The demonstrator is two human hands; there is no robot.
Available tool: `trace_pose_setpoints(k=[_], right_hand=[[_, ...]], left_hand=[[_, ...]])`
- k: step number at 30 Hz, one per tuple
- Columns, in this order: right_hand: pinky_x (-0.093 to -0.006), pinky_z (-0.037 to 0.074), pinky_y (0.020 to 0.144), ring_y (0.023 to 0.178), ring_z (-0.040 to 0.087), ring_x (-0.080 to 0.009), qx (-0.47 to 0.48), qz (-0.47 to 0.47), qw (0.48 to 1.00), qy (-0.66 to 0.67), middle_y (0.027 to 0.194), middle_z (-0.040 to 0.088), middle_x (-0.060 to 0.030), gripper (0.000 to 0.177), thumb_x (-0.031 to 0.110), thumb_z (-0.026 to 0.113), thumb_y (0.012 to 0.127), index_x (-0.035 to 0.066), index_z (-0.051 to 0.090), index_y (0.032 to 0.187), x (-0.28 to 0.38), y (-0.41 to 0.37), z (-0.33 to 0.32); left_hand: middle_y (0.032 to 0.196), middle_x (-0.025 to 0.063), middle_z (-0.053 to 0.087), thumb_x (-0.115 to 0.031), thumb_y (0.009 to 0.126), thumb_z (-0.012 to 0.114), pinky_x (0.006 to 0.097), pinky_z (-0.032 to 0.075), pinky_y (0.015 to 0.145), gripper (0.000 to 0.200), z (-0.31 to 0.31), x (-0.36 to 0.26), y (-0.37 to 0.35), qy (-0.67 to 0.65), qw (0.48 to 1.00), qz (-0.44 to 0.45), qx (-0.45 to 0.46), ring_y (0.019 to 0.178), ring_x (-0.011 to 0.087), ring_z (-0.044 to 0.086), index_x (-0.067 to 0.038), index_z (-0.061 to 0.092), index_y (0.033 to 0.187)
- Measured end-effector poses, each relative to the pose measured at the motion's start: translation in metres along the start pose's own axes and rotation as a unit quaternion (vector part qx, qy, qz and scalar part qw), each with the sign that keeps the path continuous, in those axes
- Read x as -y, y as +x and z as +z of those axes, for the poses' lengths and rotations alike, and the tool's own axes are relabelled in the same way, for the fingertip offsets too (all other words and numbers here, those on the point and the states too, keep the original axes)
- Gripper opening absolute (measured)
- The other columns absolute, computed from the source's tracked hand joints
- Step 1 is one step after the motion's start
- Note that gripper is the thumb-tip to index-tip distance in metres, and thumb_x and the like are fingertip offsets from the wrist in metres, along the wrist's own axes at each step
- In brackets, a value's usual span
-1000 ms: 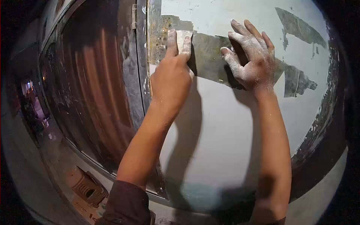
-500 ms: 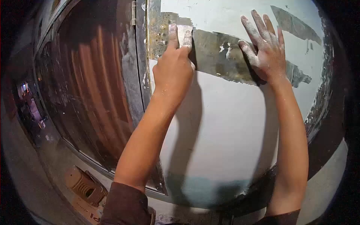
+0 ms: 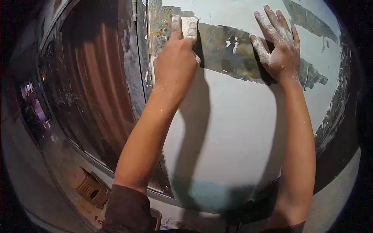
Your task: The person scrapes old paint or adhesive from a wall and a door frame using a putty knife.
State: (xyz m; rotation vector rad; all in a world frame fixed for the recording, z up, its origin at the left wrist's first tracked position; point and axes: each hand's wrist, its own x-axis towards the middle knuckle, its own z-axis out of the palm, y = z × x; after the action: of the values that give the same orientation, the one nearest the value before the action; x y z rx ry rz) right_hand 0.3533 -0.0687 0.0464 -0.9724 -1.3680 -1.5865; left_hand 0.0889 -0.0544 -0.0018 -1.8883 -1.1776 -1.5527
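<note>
My left hand (image 3: 176,58) is closed round a scraper (image 3: 189,22), two fingers laid along its pale, white-smeared blade. The scraper's handle is hidden in my grip. The blade rests against a white-coated panel (image 3: 241,120), at the left end of a bare grey-brown band (image 3: 221,54) with ragged edges. My right hand (image 3: 281,56) lies on the panel with its fingers spread, over the right part of that band. White dust covers its fingers and knuckles.
A dark door or window frame (image 3: 132,62) with reddish-brown curtain folds (image 3: 99,77) stands to the left. Brown stacked plastic stools (image 3: 91,188) are on the floor at lower left. A second bare patch (image 3: 311,21) shows at the panel's upper right.
My left hand and the scraper appear slightly higher and further left in view. The panel has shifted in view too. My right hand keeps its place on the panel, fingers spread.
</note>
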Motion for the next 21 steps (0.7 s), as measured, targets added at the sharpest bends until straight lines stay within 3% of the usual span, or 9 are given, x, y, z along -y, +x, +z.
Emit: trace_pose_setpoints(k=[5,7,11,14,21], right_hand=[[-0.048,0.019,0.129,0.153,0.038,-0.0208,-0.014,0.006,1.0,0.022,0.162,0.047,0.0079,0.054,0.047,0.065,0.097,0.036,0.058,0.149,0.005,0.002,-0.005],[-0.05,0.024,0.127,0.149,0.042,-0.0359,0.008,0.044,0.998,0.054,0.156,0.053,-0.0169,0.062,0.027,0.076,0.078,0.012,0.066,0.138,0.021,0.007,-0.024],[-0.0495,0.025,0.127,0.148,0.045,-0.0356,0.002,0.043,0.994,0.096,0.152,0.057,-0.0164,0.058,0.027,0.074,0.079,0.011,0.069,0.134,0.016,0.006,-0.025],[-0.0486,0.026,0.127,0.148,0.044,-0.0349,-0.014,0.044,0.997,0.069,0.152,0.057,-0.0164,0.056,0.028,0.074,0.08,0.011,0.069,0.133,0.019,0.005,-0.021],[-0.0489,0.025,0.127,0.148,0.044,-0.0345,0.012,0.056,0.994,0.09,0.153,0.057,-0.0153,0.056,0.028,0.074,0.08,0.011,0.07,0.133,0.012,0.006,-0.024]], left_hand=[[0.16,0.017,0.046,-0.001,0.081,0.066,0.0469,0.054,0.1,0.039,0.004,0.003,-0.007,0.001,1.0,0.0,0.008,0.118,0.0424,0.065,0.003,0.073,0.12],[0.16,0.0174,0.046,0.002,0.081,0.066,0.047,0.054,0.1,0.04,0.004,0.002,-0.002,-0.005,0.999,0.028,-0.021,0.118,0.0431,0.065,0.003,0.073,0.12],[0.159,0.018,0.047,0.002,0.081,0.066,0.0476,0.053,0.102,0.038,0.009,0.002,-0.007,-0.001,0.998,0.038,-0.042,0.117,0.0436,0.066,0.005,0.074,0.117],[0.159,0.0179,0.047,0.003,0.083,0.063,0.0472,0.052,0.103,0.035,0.002,-0.007,-0.007,-0.001,1.0,-0.002,0.005,0.119,0.0434,0.065,0.005,0.074,0.116],[0.16,0.0157,0.046,0.002,0.087,0.061,0.0463,0.052,0.103,0.034,0.009,-0.006,-0.013,-0.003,1.0,0.006,-0.024,0.118,0.0418,0.066,0.003,0.074,0.118]])
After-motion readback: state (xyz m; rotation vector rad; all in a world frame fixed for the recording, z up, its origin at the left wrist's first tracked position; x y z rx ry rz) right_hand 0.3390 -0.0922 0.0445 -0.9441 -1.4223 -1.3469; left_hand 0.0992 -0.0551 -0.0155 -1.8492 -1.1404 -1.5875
